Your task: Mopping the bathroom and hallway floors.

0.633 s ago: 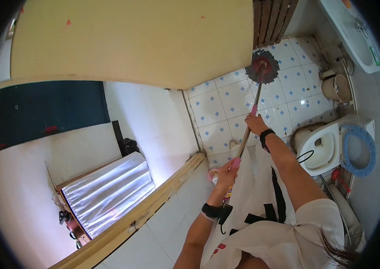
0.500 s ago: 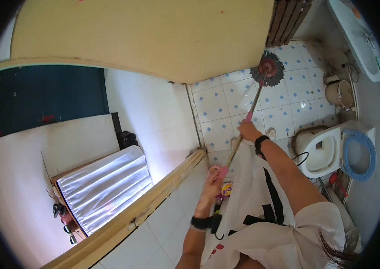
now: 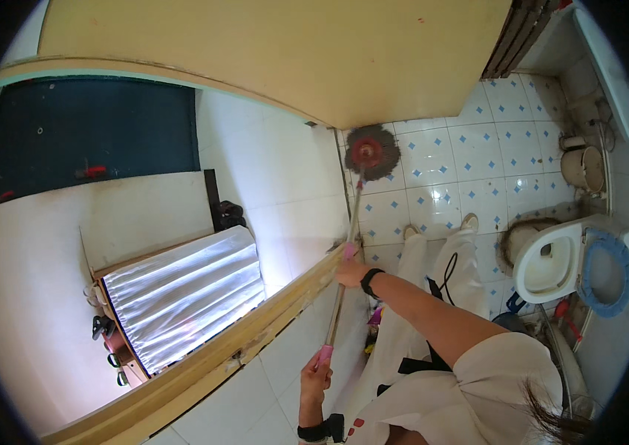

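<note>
Both my hands grip a mop (image 3: pixel 337 315) with a metal pole and pink grips. Near the pole's end, my left hand (image 3: pixel 315 377) is closed on the lower pink grip. Farther up, my right hand (image 3: pixel 351 274) wraps round the pole just below the other pink grip. The mop's round head, a red hub ringed by dark grey strands (image 3: pixel 371 153), rests on the white tiled floor (image 3: pixel 433 159) with blue diamonds. It lies by the doorway's threshold, close to the door's lower edge.
A cream door (image 3: pixel 270 55) stands open at the far side. To the right are a toilet (image 3: pixel 548 263) with a blue seat cover, a bin (image 3: pixel 582 169) and a white basin (image 3: pixel 611 74). The yellowish door frame (image 3: pixel 203 374) runs along my left. Beyond it stands a shelf with a pale pleated cover (image 3: pixel 188 297).
The mop head has swept left across the tiles, from beside the slatted wood to the threshold. Both hands have shifted left with the pole, the left one also nearer to me.
</note>
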A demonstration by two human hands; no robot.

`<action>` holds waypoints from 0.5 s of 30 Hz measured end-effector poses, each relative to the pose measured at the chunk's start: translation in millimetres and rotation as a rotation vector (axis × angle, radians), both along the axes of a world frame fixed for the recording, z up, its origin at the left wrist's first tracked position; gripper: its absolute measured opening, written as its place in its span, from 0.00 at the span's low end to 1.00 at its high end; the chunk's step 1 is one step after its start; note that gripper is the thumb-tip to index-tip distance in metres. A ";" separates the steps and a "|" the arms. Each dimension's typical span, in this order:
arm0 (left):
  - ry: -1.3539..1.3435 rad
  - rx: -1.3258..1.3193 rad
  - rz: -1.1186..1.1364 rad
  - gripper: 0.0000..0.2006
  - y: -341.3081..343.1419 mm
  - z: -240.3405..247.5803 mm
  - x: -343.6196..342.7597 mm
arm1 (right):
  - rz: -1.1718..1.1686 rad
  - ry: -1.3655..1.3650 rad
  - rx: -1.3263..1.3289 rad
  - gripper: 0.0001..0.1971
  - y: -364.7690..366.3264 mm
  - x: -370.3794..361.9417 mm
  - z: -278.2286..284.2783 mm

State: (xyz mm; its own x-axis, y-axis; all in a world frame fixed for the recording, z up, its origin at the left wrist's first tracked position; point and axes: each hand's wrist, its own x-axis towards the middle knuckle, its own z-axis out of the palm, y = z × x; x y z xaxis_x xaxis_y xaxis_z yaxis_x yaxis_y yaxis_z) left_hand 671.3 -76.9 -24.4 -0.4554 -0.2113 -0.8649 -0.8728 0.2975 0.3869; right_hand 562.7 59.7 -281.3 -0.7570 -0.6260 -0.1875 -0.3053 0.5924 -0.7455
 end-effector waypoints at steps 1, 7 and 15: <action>0.028 -0.015 0.042 0.17 0.7 2.6 1.4 | 0.001 0.003 -0.005 0.05 -4.3 -5.3 5.9; 0.113 -0.174 -0.370 0.22 20.3 42.0 -54.1 | -0.178 0.088 -0.182 0.04 0.2 -33.0 28.3; -0.005 -0.099 -0.563 0.25 77.9 59.6 -98.3 | -0.407 0.077 -0.151 0.09 87.6 -9.1 33.7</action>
